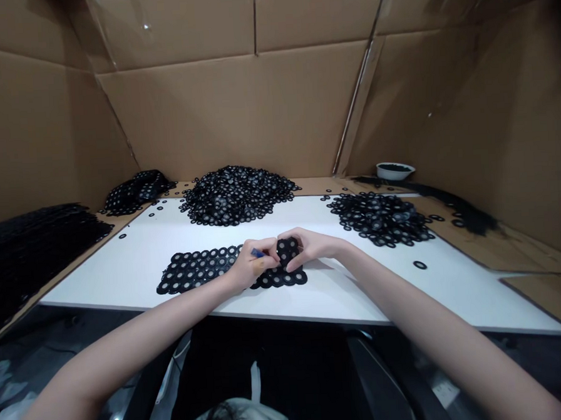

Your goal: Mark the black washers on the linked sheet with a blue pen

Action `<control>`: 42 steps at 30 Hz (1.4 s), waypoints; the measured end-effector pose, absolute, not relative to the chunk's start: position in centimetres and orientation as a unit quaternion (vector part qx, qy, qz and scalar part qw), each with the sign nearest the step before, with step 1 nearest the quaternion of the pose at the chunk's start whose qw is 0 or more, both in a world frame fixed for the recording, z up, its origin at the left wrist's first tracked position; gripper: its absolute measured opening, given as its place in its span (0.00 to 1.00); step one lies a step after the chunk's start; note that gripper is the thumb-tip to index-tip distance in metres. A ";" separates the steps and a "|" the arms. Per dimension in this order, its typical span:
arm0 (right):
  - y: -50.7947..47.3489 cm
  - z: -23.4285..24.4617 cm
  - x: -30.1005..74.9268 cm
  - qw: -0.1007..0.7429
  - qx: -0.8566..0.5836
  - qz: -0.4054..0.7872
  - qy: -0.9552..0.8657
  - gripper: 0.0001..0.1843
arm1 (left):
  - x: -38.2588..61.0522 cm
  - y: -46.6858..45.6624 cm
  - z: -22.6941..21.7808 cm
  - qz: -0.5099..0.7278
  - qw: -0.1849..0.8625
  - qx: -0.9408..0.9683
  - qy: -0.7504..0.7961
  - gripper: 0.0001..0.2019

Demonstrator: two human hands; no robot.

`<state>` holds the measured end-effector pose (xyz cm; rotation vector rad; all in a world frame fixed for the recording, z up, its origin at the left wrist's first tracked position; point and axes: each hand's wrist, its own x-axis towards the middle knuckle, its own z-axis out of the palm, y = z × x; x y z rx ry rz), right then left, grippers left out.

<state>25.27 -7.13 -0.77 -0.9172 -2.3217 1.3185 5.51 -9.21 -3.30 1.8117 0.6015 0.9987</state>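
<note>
Looks like a makeshift workshop tbh: cardboard walls (228, 112) behind the white board (332, 298), black ring heaps (237, 200) along its far side.

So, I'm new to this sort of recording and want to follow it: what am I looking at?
No machine here, just a person's bare hands, seen in one picture from a camera worn on the head, looking forward and down. The left hand holds something blue, mostly hidden; the right hand grips a piece of black rings. A ringed mat lies by the hands on a white board; I can't tell whether the piece joins it. Beyond are a large ring heap and a smaller heap.
</note>
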 end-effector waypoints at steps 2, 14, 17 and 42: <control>-7.1 -0.8 25.3 0.160 -0.324 0.458 -0.812 0.19 | 5.4 -9.3 -3.2 0.400 0.467 0.751 0.241 0.05; -7.3 -0.7 25.1 0.181 -0.307 0.462 -0.812 0.22 | 5.5 -10.3 -2.2 0.393 0.466 0.748 0.263 0.16; -7.2 -0.7 25.1 0.179 -0.309 0.460 -0.813 0.21 | 5.4 -10.1 -2.4 0.391 0.447 0.759 0.266 0.19; -6.8 -0.9 25.2 0.161 -0.296 0.450 -0.827 0.18 | 5.1 -10.1 -2.2 0.325 0.381 0.828 0.252 0.25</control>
